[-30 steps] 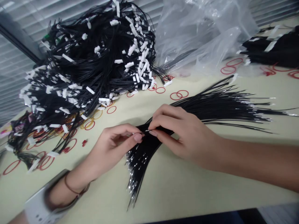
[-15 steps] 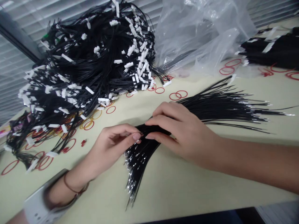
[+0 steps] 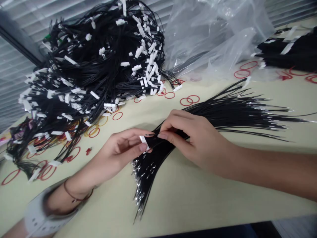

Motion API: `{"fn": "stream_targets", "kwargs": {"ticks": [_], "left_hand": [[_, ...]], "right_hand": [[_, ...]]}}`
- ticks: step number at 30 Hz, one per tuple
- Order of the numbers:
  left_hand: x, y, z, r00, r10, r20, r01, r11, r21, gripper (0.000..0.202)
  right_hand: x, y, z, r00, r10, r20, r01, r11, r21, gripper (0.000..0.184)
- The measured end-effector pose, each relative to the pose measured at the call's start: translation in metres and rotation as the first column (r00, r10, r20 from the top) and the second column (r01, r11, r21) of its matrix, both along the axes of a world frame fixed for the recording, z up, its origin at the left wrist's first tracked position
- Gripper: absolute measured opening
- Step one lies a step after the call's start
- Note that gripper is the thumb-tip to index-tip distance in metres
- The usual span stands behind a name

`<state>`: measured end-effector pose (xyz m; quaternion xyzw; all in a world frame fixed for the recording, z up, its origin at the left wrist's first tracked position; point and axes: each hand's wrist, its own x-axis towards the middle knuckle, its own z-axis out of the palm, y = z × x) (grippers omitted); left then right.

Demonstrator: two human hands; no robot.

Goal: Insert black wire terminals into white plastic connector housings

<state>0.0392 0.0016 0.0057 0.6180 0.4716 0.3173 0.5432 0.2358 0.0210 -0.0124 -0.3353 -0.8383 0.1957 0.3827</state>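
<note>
Left hand [image 3: 118,147] is pinching a white connector [image 3: 144,143] between thumb and fingertips, grip clamped on it, right at the wire ends. Right hand [image 3: 190,138] is pinching the black wire bundle [image 3: 224,114] between thumb and index finger, grip clamped on the wires just beside the connector. The two hands are working close together, nearly touching over the wires.

Bundle is lying loose across the middle of the counter [image 3: 198,205], near the front edge, fanning out two ways: one end toward the right edge, the other toward the front edge, with bright metal tips [image 3: 137,177] showing on that lower end.

Behind it, a big pile of black wires with white connectors [image 3: 99,69] is heaped at the back left of the counter, spilling toward the left edge. A clear plastic bag [image 3: 213,39] is sitting at the back edge, and a second black bundle [image 3: 288,54] is lying in the back right corner. Red rubber bands [image 3: 189,100] are scattered around the pile and bag. Thin cord bracelet [image 3: 74,197] is sitting on the left wrist.
</note>
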Motion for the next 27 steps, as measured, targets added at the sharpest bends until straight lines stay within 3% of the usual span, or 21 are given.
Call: {"fn": "stream_targets", "kwargs": {"ticks": [7, 13, 27], "left_hand": [[-0.0004, 0.0009, -0.0007, 1.0, -0.005, -0.023, 0.005, 1.0, -0.016, 0.024], [0.002, -0.0001, 0.0009, 0.999, 0.006, -0.038, -0.005, 1.0, 0.026, 0.025], [-0.0001, -0.0006, -0.0015, 0.995, 0.01, -0.098, -0.001, 0.996, 0.088, 0.024]], "right_hand": [[-0.0011, -0.0053, -0.004, 0.997, 0.077, -0.002, -0.077, 0.996, -0.054, 0.013], [-0.0031, -0.0037, -0.0051, 0.998, -0.018, 0.064, 0.026, 0.991, -0.129, 0.012], [-0.0042, -0.0042, -0.008, 0.996, -0.01, 0.092, 0.015, 0.998, -0.058, 0.016]]}}
